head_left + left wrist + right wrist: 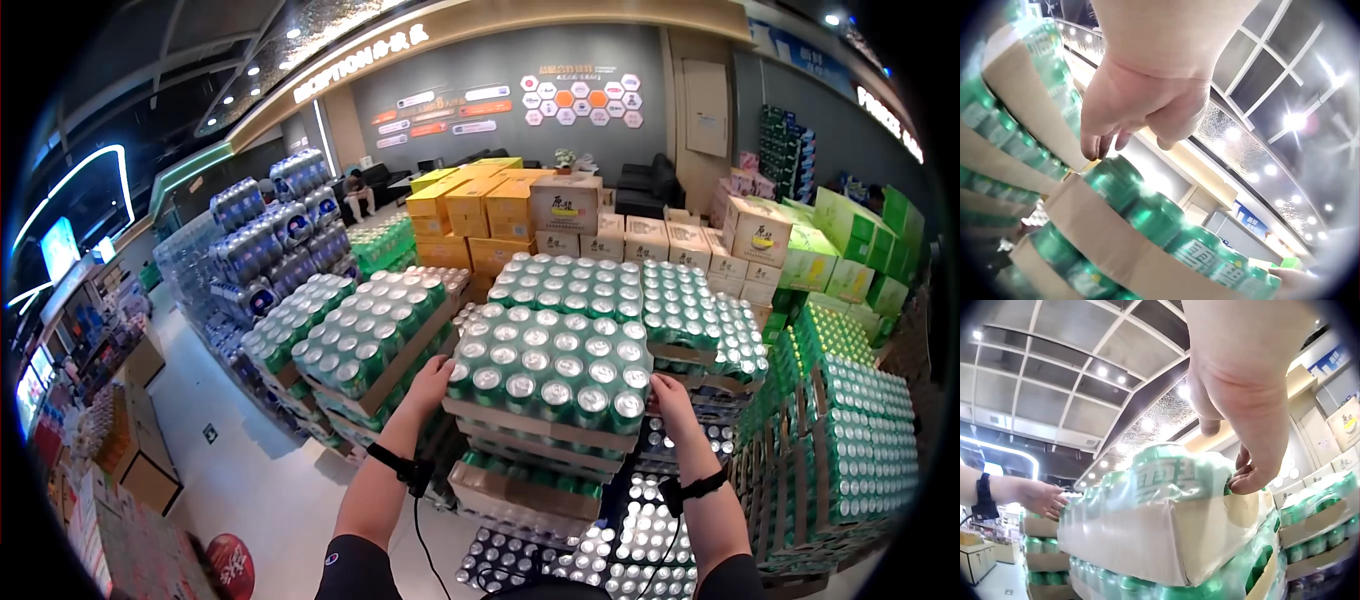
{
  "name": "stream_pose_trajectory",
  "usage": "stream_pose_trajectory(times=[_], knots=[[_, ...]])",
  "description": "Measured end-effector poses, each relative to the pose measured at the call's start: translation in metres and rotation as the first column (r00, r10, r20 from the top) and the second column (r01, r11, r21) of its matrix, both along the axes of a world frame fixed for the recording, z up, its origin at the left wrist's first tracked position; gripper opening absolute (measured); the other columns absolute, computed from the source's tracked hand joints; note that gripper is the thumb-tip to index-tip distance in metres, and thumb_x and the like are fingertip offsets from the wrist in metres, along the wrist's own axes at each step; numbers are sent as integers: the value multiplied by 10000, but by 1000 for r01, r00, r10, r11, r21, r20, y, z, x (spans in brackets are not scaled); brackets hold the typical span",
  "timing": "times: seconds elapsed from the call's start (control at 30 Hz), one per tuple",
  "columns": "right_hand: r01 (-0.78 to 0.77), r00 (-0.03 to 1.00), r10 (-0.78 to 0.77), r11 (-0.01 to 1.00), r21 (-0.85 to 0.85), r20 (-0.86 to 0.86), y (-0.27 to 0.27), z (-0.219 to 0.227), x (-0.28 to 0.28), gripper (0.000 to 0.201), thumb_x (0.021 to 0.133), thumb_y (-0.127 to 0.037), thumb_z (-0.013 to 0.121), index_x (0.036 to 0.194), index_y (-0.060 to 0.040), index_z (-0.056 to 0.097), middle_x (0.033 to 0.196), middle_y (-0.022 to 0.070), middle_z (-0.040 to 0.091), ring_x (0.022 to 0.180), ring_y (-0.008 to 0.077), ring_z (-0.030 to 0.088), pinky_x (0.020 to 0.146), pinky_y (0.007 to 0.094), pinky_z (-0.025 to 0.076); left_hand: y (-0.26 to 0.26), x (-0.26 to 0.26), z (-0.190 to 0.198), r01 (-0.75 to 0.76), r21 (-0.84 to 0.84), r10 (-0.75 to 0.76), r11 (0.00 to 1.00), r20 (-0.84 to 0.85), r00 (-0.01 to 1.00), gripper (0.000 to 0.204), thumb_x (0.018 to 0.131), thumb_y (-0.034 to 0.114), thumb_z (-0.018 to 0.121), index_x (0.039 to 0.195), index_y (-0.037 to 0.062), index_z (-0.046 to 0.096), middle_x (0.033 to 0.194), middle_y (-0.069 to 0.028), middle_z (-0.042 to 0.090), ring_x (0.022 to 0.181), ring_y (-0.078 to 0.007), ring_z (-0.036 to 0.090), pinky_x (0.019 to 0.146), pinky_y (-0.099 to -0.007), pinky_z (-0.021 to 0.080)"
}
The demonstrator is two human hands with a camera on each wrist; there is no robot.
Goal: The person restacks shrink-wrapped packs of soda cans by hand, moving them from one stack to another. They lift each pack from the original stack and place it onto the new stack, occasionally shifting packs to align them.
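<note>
A shrink-wrapped case of green cans (545,365) with silver tops lies on a stack of similar cases. My left hand (432,385) touches its left side near the corner; in the left wrist view that hand (1144,103) has its fingertips at the end can (1116,181). On the opposite side, my right hand (672,400) is at the right edge. The right wrist view shows the right hand (1241,406) with fingers bent down beside the case's cardboard tray (1175,540), thumb apart from them. Both hands look relaxed, not clenched.
More green can cases (375,330) stand at left and behind. Stacked green cases (865,440) rise at right, yellow cartons (470,205) and beige cartons (650,240) at the back. Dark-lidded packs (280,230) are further left, with a seated person (357,195) beyond. Pale floor (250,470) shows at left.
</note>
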State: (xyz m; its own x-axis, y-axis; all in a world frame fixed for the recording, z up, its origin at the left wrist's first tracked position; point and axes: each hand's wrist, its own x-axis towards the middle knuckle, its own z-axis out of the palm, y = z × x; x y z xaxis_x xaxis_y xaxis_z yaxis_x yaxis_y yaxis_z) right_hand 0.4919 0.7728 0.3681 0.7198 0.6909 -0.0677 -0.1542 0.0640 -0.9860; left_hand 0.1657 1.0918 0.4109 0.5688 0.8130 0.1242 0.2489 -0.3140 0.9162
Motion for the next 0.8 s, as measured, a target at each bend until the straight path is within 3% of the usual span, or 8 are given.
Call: stream_pose_trajectory(times=[0.2,0.4,0.47,0.53,0.6,0.73,0.77,0.8], knots=[[149,987,-153,986,-70,-53,22,5,3,369,883,-300,565,1091,3,597,864,51,639,709,114,576,619,262,452,75,54,-24,213,-337,-170,917,153,973,403,929,280,464,1167,-34,545,1111,-129,604,1003,-210,563,867,-322,426],[338,941,-337,930,-147,35,62,-9,28,431,852,-344,613,935,78,646,880,111,667,763,175,616,688,316,481,95,76,-19,25,43,-20,999,-118,993,391,910,290,470,1007,-57,622,941,-165,654,884,-235,611,791,-349,463],[424,897,-369,874,-236,244,65,-13,33,421,847,-341,620,884,76,662,827,116,670,732,170,619,661,319,482,164,100,-86,56,166,-13,985,-252,968,440,909,330,456,969,-70,630,896,-163,661,838,-234,621,758,-347,470],[410,911,-409,912,-15,40,63,3,6,387,845,-303,604,838,80,659,774,121,673,666,159,614,619,323,481,150,91,-74,176,-53,-176,983,14,984,451,928,339,409,984,-50,630,913,-164,664,854,-227,624,751,-353,473],[479,849,-450,877,-41,277,47,0,-4,390,831,-313,610,741,65,646,626,99,625,584,153,581,579,335,462,145,83,-72,324,-145,-305,935,140,942,384,920,296,415,1010,-3,639,932,-148,668,875,-206,619,765,-345,474],[521,843,-497,849,-83,205,-14,-15,-43,408,845,-342,589,727,44,649,605,97,612,561,137,545,570,319,440,48,40,-7,355,-38,-353,934,48,934,320,892,162,425,1046,-44,615,980,-121,650,878,-190,625,748,-312,496],[545,833,-529,835,-76,161,-36,-12,-63,392,851,-327,588,749,45,655,626,83,623,579,127,548,582,311,441,23,39,0,352,-306,-285,885,242,927,296,876,143,424,964,-37,641,873,-88,651,787,-149,608,684,-292,479],[569,820,-560,820,-64,120,-61,-6,-85,376,857,-312,586,771,46,661,647,68,634,597,117,550,593,302,442,3,36,8,287,-151,-271,946,121,955,313,901,176,443,639,30,532,629,17,484,584,-72,418,518,-264,329]])
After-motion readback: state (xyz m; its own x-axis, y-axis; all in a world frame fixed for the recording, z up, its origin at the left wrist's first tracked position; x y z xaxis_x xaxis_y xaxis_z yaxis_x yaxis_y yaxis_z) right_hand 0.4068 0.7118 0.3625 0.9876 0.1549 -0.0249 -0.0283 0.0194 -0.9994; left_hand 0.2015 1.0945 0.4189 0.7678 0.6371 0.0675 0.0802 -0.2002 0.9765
